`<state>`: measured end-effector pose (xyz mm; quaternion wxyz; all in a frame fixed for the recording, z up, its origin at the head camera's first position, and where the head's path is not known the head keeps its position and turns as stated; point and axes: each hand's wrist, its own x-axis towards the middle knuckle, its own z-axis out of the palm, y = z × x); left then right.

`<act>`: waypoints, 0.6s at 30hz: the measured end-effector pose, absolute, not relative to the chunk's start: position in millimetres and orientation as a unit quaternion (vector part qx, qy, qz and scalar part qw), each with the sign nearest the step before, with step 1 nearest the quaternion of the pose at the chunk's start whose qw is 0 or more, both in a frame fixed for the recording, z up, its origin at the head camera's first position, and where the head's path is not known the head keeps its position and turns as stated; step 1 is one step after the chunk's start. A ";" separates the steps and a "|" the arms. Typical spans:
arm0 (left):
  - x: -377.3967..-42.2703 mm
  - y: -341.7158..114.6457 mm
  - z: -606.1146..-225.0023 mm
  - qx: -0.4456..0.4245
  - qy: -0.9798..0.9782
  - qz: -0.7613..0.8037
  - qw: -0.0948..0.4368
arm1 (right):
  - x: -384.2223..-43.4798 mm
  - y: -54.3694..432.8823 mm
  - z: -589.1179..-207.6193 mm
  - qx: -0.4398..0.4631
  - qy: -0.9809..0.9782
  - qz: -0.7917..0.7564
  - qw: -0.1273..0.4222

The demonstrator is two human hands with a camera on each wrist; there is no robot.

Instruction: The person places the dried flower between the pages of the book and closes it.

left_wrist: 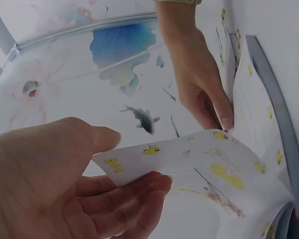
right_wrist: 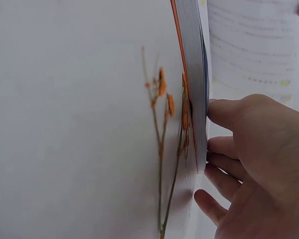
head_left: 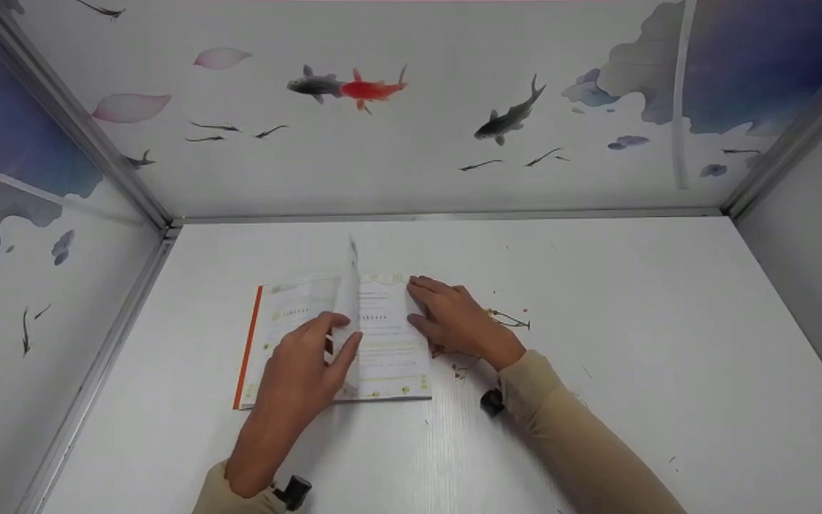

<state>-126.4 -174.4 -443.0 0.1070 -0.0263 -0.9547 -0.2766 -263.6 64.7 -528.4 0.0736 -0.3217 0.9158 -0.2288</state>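
An open book [head_left: 389, 343] with an orange edge lies on the white table. My left hand [head_left: 304, 364] pinches one raised page [head_left: 348, 285] between thumb and fingers; in the left wrist view the page curves up from the book. My right hand [head_left: 457, 314] rests its fingertips at the book's right edge, fingers loosely bent. Dried flower stems [right_wrist: 161, 149] with small orange blossoms lie beside the book, partly under the right hand in the head view. A thin sprig [left_wrist: 224, 199] shows against the page in the left wrist view; I cannot tell whether it is printed.
White panels with painted fish [head_left: 374, 89] enclose the table [head_left: 632, 321] at the back and sides. Tiny dark bits of plant are scattered on the table to the right of the book. A black wrist camera [head_left: 491, 403] sits at the right cuff.
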 end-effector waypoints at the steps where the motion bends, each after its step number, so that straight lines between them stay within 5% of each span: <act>1: -126.2 -179.1 -440.8 -0.022 -0.954 -0.278 0.107 | -263.3 64.5 -528.1 -0.323 0.916 -0.228 0.072; 18: -129.0 -235.8 -446.7 0.011 -0.956 -0.279 0.094 | -262.6 64.6 -527.5 -0.322 0.915 -0.236 0.064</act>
